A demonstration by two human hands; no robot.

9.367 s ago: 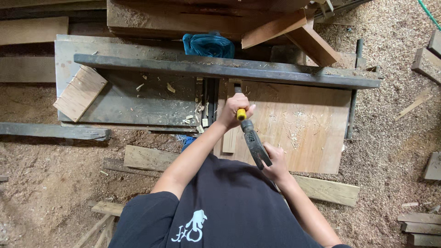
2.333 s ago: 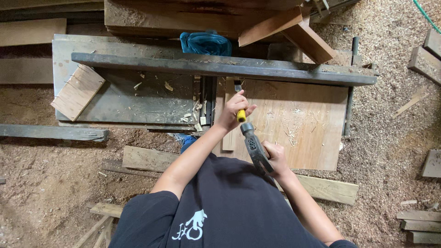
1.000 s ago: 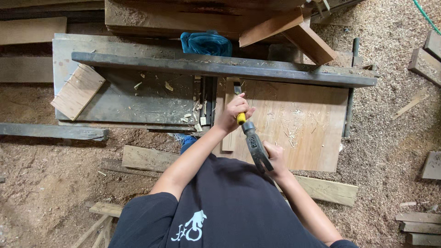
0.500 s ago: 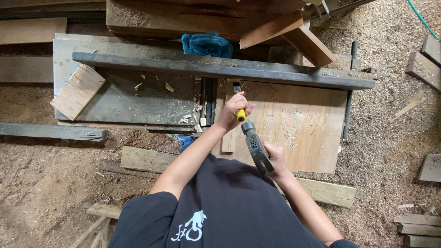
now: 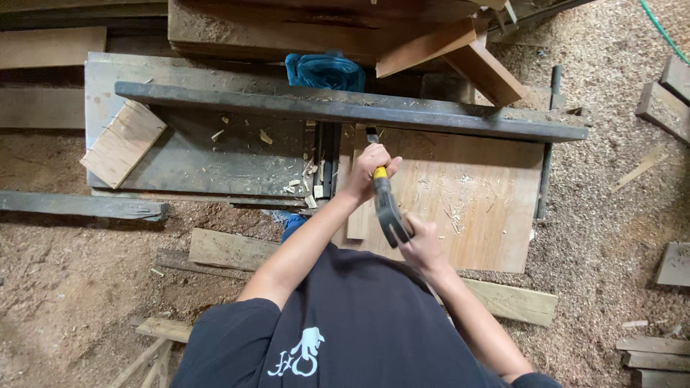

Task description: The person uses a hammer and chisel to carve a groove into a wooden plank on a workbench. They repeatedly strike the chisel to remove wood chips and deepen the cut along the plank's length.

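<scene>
Striking off-centre risks the hammer (image 5: pixel 388 212), clenched in the right hand (image 5: pixel 422 244), glancing onto the left hand (image 5: pixel 368 169), whose grip wraps the chisel (image 5: pixel 374 144).

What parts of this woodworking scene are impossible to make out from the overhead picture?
- Chisel tip, head view: too small to see where it bites the wood.
- Chisel handle: mostly wrapped by the left hand.
- Hammer grip: covered by the right hand.
- Blue cloth: partly behind the dark plank.
- Person's legs: hidden under the black shirt.
</scene>
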